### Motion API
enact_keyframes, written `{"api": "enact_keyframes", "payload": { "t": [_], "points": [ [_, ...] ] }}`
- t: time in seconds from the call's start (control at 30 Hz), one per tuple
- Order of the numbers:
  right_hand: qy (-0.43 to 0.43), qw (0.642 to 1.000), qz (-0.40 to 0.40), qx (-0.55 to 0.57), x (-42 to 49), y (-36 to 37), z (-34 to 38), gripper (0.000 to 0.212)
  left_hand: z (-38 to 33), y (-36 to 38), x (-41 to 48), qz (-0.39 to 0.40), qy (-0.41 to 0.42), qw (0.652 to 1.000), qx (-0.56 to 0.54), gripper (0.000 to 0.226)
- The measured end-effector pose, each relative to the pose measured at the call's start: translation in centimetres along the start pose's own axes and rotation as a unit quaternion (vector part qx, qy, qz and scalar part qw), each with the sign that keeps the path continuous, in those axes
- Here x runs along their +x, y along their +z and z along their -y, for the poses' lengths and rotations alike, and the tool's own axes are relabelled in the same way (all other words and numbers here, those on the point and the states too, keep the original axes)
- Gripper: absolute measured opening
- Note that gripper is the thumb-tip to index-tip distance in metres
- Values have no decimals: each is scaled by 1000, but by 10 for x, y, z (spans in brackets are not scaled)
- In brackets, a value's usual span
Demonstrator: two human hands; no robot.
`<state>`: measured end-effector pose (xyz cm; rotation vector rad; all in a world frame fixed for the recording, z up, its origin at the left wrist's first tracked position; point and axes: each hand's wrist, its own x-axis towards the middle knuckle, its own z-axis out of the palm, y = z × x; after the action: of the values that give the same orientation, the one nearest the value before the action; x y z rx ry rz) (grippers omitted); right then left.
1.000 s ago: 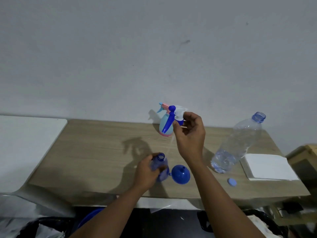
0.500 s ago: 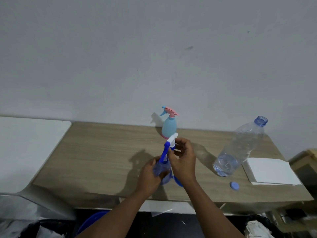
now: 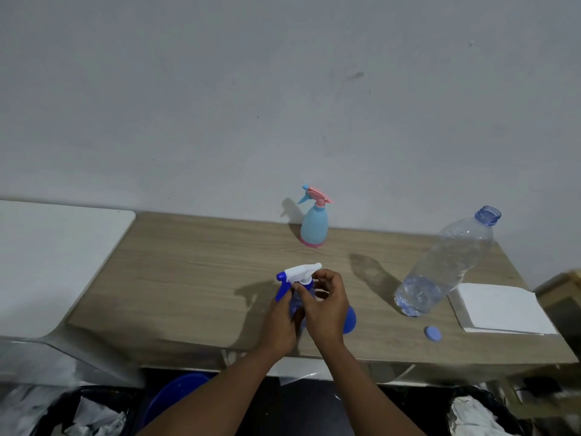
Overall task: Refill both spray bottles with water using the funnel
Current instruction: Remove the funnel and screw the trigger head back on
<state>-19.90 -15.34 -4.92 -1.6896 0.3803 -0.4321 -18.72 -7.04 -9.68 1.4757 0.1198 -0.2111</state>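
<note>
A blue spray bottle (image 3: 295, 302) stands near the front of the wooden table (image 3: 195, 278). My left hand (image 3: 279, 322) wraps around its body. Its white and blue spray head (image 3: 297, 275) sits on the neck, and my right hand (image 3: 323, 305) pinches the collar under it. The blue funnel (image 3: 349, 319) lies on the table just right of my right hand, mostly hidden behind it. A light-blue spray bottle with a pink head (image 3: 314, 225) stands upright at the back by the wall. A clear water bottle (image 3: 440, 269) stands open at the right, with a little water at the bottom.
The water bottle's blue cap (image 3: 433, 333) lies near the front edge. A white pad (image 3: 500, 308) rests at the table's right end. A white surface (image 3: 47, 256) adjoins the table on the left. A blue basin (image 3: 176, 394) and bins with crumpled paper sit below.
My right hand brought the spray head down from above the table onto the blue bottle's neck. The head now sits on the bottle, with its nozzle pointing left.
</note>
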Motion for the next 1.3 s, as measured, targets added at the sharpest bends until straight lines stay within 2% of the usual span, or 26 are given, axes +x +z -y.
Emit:
{"api": "enact_keyframes", "payload": {
  "t": [0.27,0.33,0.4,0.5,0.67,0.77,0.87,1.0,1.07,1.13,1.2,1.3],
  "points": [
    [24,999,19,-21,7,3,-4,37,3,-8,-3,22,83,987,135,33],
    [13,998,41,-45,10,-1,-9,36,-2,-9,-3,1,81,986,147,32],
    [-4,996,61,-58,12,-7,-12,35,-3,-12,-2,14,70,991,112,31],
    [-11,997,63,-49,14,-12,-15,35,-2,-10,-1,66,83,986,125,49],
    [6,997,68,-18,15,-19,-21,47,-8,-14,1,63,83,988,114,64],
    [-14,994,94,-50,14,-17,-16,43,-8,-14,3,60,71,990,104,61],
    [-3,996,73,-52,17,-13,-12,34,-12,-12,0,54,79,988,119,56],
    [23,998,55,-22,17,-19,-18,45,-17,-11,-2,38,92,984,147,48],
    [2,997,69,-37,14,-19,-16,45,-19,-13,-2,42,87,985,144,45],
    [-26,994,79,-65,16,-15,-10,35,-23,-13,-1,45,81,987,131,42],
    [-31,994,66,-78,18,-6,-3,33,-24,-15,3,30,96,984,149,41],
    [13,997,31,-64,18,0,-1,32,-23,-13,2,27,97,985,141,34]
  ]
}}
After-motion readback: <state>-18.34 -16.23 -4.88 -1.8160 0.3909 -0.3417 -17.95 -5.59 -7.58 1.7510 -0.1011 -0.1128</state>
